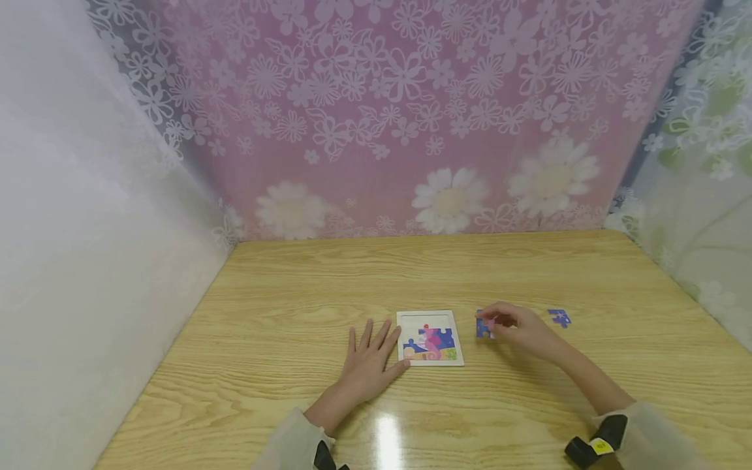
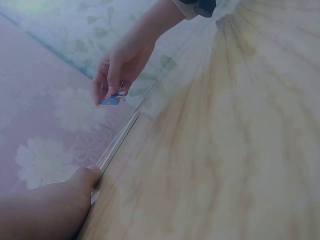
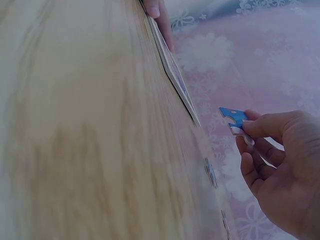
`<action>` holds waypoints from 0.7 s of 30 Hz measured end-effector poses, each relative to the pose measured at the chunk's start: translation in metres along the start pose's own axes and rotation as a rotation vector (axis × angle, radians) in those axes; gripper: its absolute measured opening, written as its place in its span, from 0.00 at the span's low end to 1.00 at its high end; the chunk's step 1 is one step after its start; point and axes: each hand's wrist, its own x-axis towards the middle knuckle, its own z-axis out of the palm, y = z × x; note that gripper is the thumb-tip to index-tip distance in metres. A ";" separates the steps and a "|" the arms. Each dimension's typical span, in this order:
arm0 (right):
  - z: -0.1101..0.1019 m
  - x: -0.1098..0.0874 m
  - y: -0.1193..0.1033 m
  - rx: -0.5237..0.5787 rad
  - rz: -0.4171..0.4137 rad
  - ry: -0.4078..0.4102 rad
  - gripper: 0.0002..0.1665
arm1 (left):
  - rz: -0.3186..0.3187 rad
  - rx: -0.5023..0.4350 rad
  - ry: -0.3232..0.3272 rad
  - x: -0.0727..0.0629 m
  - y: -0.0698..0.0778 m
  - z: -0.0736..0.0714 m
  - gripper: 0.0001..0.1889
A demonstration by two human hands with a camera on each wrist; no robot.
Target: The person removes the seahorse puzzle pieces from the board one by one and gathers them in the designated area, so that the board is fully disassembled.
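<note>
My right hand (image 1: 523,331) pinches a small blue jigsaw piece (image 3: 235,120) between thumb and fingertips, raised above the table in both wrist views. Under those fingers, right of the frame, another blue jigsaw piece (image 1: 484,330) lies partly covered. The square white puzzle frame (image 1: 459,358) holds joined pieces with a pink seahorse (image 1: 433,343) along its bottom and right; bare backing shows at the upper left. Fingers spread, my left hand (image 1: 367,369) lies flat at the frame's left side, with its thumb on the lower-left corner and fingertips by the left edge.
A further blue jigsaw piece (image 1: 559,318) lies to the right, beyond my right hand. The wood-grain table (image 1: 282,287) ends at a pink flowered curtain (image 1: 364,170) behind, with pale cloth (image 1: 88,228) at the left side. Black straps (image 1: 598,444) sit round my wrists.
</note>
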 end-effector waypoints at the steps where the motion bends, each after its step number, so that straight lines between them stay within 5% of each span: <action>1: -0.001 -0.001 0.001 0.000 0.006 -0.005 0.12 | 0.000 -0.003 -0.001 0.000 0.000 0.001 0.36; 14: -0.008 -0.006 0.018 0.090 0.100 -0.070 0.12 | 0.007 -0.019 0.000 0.000 -0.002 0.001 0.36; 21: -0.007 -0.008 0.025 0.045 0.088 -0.103 0.12 | 0.004 -0.008 -0.002 0.000 -0.002 0.002 0.36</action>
